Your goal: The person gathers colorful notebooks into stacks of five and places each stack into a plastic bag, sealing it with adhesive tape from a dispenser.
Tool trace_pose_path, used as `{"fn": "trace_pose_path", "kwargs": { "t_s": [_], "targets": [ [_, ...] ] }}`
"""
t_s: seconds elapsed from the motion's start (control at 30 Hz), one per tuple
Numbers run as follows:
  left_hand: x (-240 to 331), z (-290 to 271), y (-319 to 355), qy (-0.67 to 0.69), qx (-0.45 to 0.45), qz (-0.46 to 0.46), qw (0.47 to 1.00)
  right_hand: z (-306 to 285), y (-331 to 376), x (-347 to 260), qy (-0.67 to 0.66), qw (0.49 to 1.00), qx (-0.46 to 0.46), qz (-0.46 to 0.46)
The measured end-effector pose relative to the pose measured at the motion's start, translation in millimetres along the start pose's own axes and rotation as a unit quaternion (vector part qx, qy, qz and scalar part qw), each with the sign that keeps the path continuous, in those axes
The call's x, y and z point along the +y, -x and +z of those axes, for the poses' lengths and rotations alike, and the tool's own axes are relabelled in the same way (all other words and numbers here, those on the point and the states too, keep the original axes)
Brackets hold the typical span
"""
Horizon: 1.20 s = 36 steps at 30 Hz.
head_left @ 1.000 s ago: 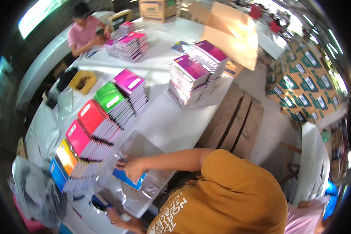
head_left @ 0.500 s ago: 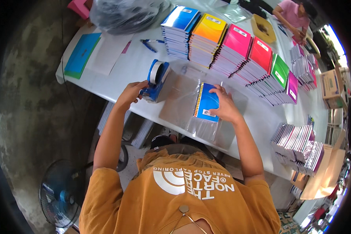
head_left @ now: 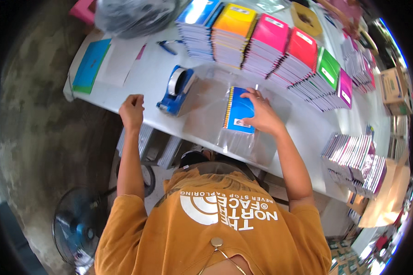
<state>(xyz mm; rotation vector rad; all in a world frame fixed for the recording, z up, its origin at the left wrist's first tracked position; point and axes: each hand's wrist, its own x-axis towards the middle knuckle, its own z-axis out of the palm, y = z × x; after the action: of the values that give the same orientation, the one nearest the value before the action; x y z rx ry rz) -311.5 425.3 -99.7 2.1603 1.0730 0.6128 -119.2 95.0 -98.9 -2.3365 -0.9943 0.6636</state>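
Note:
A small blue spiral notebook (head_left: pixel 238 112) lies on clear plastic film (head_left: pixel 234 141) near the front edge of the table. My right hand (head_left: pixel 264 114) rests over its right side, with thumb and fingers spanning the cover and gripping it. To the left stands a blue tape dispenser (head_left: pixel 171 105) holding a roll of tape (head_left: pixel 175 82). My left hand (head_left: pixel 132 111) hovers at the table's edge, apart from the dispenser. Its fingers are pinched together; anything between them is too small to make out.
Stacks of spiral notebooks in blue (head_left: pixel 198 12), yellow, pink, red, green and purple line the far side. More notebooks (head_left: pixel 348 149) are piled at right. Blue pliers-like cutters (head_left: pixel 169 46), coloured sheets (head_left: pixel 92 62) and a plastic bag (head_left: pixel 135 16) lie at left. A fan (head_left: pixel 75 231) stands below.
My left hand has left the tape dispenser and moved left. My right hand stays on the blue notebook. The whole view has shifted slightly.

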Motion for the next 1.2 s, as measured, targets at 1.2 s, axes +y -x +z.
{"fn": "trace_pose_path", "kwargs": {
  "t_s": [1.2],
  "targets": [
    [157,138,129,-0.061,-0.14,0.408,0.9,36,4,-4,-0.011,0.877,0.479,0.023]
  ]
}}
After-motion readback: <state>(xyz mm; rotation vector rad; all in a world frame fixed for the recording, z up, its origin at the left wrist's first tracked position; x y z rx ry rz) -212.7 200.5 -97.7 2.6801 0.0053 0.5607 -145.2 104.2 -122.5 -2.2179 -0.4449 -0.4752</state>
